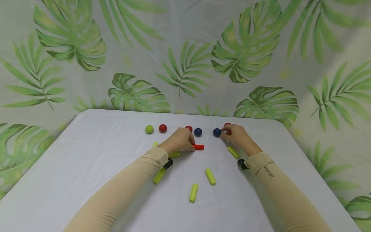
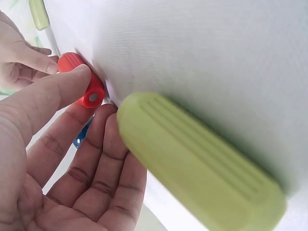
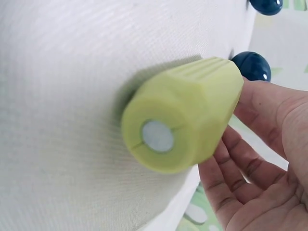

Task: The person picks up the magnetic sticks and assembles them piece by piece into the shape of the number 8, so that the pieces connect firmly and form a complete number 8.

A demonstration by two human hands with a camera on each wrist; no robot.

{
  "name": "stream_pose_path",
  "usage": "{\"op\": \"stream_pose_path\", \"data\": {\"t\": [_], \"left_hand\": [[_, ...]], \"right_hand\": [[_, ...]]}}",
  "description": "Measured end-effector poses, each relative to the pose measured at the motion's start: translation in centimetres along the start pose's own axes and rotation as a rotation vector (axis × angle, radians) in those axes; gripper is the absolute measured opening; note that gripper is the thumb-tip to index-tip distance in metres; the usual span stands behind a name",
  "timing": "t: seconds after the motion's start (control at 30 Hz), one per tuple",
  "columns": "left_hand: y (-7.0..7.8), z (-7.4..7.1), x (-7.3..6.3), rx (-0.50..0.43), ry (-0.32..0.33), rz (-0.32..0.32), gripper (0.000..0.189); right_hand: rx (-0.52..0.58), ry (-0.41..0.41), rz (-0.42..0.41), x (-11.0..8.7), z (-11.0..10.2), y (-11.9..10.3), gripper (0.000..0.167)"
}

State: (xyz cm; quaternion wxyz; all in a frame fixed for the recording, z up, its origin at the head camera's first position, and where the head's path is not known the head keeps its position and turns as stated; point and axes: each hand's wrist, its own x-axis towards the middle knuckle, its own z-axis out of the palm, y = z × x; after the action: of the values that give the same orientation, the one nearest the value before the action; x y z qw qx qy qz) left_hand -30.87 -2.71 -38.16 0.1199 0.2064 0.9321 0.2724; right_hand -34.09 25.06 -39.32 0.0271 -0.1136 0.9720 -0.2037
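My left hand (image 1: pixel 181 140) pinches a red magnetic rod (image 1: pixel 198 147) lying on the white table. In the left wrist view, the thumb presses that rod (image 2: pixel 94 86) from above with the index finger beneath; a grey disc shows in its end. My right hand (image 1: pixel 236 135) has thumb and index finger at the right side of a dark blue ball (image 1: pixel 217 132). In the right wrist view, a yellow-green rod (image 3: pixel 187 115) in front partly hides the fingertips near the blue ball (image 3: pixel 252 66). Another blue ball (image 1: pixel 198 132) sits between the hands.
Along the back of the table (image 1: pixel 116 129) are a green ball (image 1: pixel 149 129), a red ball (image 1: pixel 163 128) and two more red balls partly behind the hands. Several yellow-green rods lie nearer, including one (image 1: pixel 210 177) at the middle and one (image 1: pixel 193 192) in front. Leaf-patterned cloth (image 1: pixel 191 19) hangs behind.
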Motion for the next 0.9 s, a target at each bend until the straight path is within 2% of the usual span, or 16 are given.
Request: {"op": "stream_pose_path", "data": {"t": [0.2, 0.4, 0.7, 0.9], "left_hand": [[-0.12, -0.28, 0.09, -0.003, 0.009, 0.01, 0.008], [-0.41, -0.53, 0.29, 0.016, 0.019, 0.02, 0.011], [-0.66, -0.76, 0.55, -0.004, 0.007, 0.004, 0.009], [-0.68, -0.73, 0.69, 0.019, 0.01, 0.006, 0.009]], "right_hand": [[0.002, -0.007, 0.004, 0.15, -0.06, 0.02, 0.035], [0.016, -0.01, -0.029, 0.34, -0.16, 0.01, 0.039], [0.106, -0.044, 0.077, 0.64, 0.04, -0.49, 0.053], [0.113, -0.036, 0.078, 0.96, 0.51, -0.7, 0.052]]}}
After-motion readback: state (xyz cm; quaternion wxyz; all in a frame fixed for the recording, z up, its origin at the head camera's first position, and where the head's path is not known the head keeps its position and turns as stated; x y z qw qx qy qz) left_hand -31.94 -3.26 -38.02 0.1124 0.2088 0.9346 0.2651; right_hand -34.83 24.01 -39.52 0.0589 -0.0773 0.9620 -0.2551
